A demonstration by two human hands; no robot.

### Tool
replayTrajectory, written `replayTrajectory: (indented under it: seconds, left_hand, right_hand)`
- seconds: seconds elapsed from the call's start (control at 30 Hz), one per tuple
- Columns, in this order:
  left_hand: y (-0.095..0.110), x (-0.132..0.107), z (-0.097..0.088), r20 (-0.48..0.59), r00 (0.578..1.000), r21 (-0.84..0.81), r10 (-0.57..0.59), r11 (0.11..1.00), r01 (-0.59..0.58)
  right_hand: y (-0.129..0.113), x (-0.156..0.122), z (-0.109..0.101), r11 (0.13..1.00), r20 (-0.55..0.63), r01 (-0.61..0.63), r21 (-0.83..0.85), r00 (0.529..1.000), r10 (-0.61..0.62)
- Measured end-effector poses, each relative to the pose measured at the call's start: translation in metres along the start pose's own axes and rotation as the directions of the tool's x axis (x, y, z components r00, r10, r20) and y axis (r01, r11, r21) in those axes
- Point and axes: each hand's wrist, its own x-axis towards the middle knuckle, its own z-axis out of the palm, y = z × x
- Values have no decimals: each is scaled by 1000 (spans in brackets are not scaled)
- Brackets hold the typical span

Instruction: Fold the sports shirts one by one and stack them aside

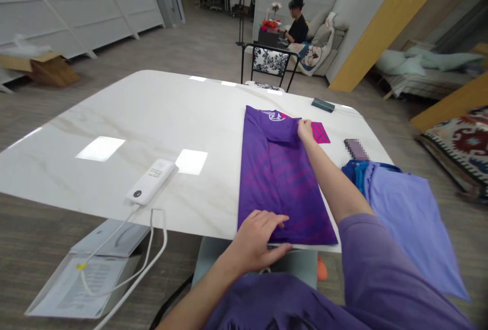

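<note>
A purple shirt [263,177] lies lengthwise on the table, its sides folded inward and its collar end away from me. A white logo shows near the collar, and a pink-striped part sticks out on the right. My right hand [305,130] is closed on the fabric at the far right corner of the shirt. Near the table's front edge, my left hand [259,236] rests on the shirt's lower end with fingers stretched and thumb apart.
The white marbled table [152,111] holds a white corded device [152,181], a dark case [323,105] and a phone-like blurred item [356,149]. Blue and lavender clothes [407,213] hang over the right edge. Beyond stand a chair [270,63] and a seated person [298,27].
</note>
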Motion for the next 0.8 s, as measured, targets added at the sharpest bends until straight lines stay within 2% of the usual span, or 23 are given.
replayTrajectory:
  seconds: [0.1, 0.17, 0.27, 0.4, 0.53, 0.6, 0.67, 0.8]
  left_hand:
    - [-22, 2, 3, -110, 990, 108, -92, 989, 104]
    - [-40, 2, 4, -132, 983, 227, -126, 962, 153]
    - [-60, -2, 7, -77, 986, 375, -147, 912, 166]
    - [-67, -11, 9, -9, 989, 464, -146, 875, 134]
    - [-65, -15, 6, 15, 991, 486, -130, 867, 106]
    - [-66, -16, 4, 20, 992, 490, -121, 867, 96]
    - [-66, -17, 2, 31, 993, 498, -118, 863, 87]
    - [-66, -19, -1, 52, 990, 528, -129, 845, 82]
  right_hand:
    - [24, -15, -10, 981, 5, -5, -195, 1000, 6]
    - [27, -24, -7, 941, 114, 100, -323, 991, -67]
    - [25, -32, 5, 873, 312, 279, -400, 937, -156]
    - [32, -35, 15, 813, 459, 331, -480, 884, -90]
    - [38, -31, 17, 770, 470, 304, -561, 883, -7]
    - [31, -26, 21, 771, 444, 299, -563, 896, -23]
    - [16, -20, 34, 792, 452, 348, -502, 886, -103]
    - [-33, -2, 84, 812, 537, 499, -302, 793, -287]
